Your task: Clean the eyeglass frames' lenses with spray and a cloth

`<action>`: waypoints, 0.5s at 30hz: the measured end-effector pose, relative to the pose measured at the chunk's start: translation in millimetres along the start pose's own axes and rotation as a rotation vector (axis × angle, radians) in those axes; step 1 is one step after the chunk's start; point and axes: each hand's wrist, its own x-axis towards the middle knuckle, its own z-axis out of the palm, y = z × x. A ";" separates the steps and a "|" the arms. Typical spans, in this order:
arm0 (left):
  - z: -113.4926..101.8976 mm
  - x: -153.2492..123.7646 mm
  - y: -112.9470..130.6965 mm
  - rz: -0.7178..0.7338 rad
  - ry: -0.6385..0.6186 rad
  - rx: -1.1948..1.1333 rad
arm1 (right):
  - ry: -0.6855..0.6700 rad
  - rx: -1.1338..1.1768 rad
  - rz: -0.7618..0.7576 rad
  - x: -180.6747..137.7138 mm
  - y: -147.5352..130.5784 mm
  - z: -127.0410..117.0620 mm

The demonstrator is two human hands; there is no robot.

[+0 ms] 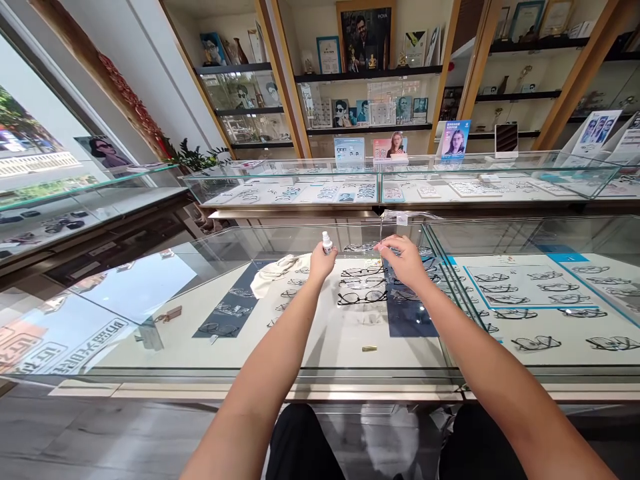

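My left hand (pixel 323 263) is closed around a small white spray bottle (pixel 327 241), held upright with its nozzle on top. Pinched together, the fingertips of my right hand (pixel 404 259) are at the right end of a thin-framed pair of eyeglasses (pixel 361 248); the exact grip is small and hard to see. A pale cleaning cloth (pixel 275 275) lies crumpled left of my left hand. Below and between both hands are several dark-framed glasses (pixel 363 298) in a column. Clear plastic wrapping (pixel 401 218) sits beyond my right hand.
The glass display counter (pixel 310 373) spans the space before my knees. Inside are dark mats (pixel 233 300) with eyeglasses and a blue-edged tray (pixel 535 287). A small gold piece (pixel 369 348) lies near the front. Another glass case (pixel 300 177) and shelves (pixel 370 73) stand behind.
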 end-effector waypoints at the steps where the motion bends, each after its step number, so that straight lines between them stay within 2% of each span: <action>1: 0.9 -1.3 3.2 0.000 -0.025 -0.025 | -0.010 0.069 0.012 1.4 -0.4 -1.2; 4: 1.9 -10.8 22.7 0.011 -0.150 -0.132 | -0.028 0.256 0.069 5.0 -3.3 -4.9; 6: 0.6 -21.4 40.5 0.003 -0.276 -0.241 | -0.044 0.341 0.104 6.2 -6.1 -6.5; 11: -7.7 -51.5 77.0 -0.095 -0.744 -0.696 | -0.091 0.400 0.155 4.7 -13.8 -6.1; 13: -10.7 -59.4 84.7 -0.112 -0.830 -0.736 | -0.111 0.405 0.165 3.5 -16.2 -5.3; 15: -12.6 -63.6 89.1 -0.118 -0.861 -0.748 | -0.127 0.412 0.167 2.6 -18.3 -4.9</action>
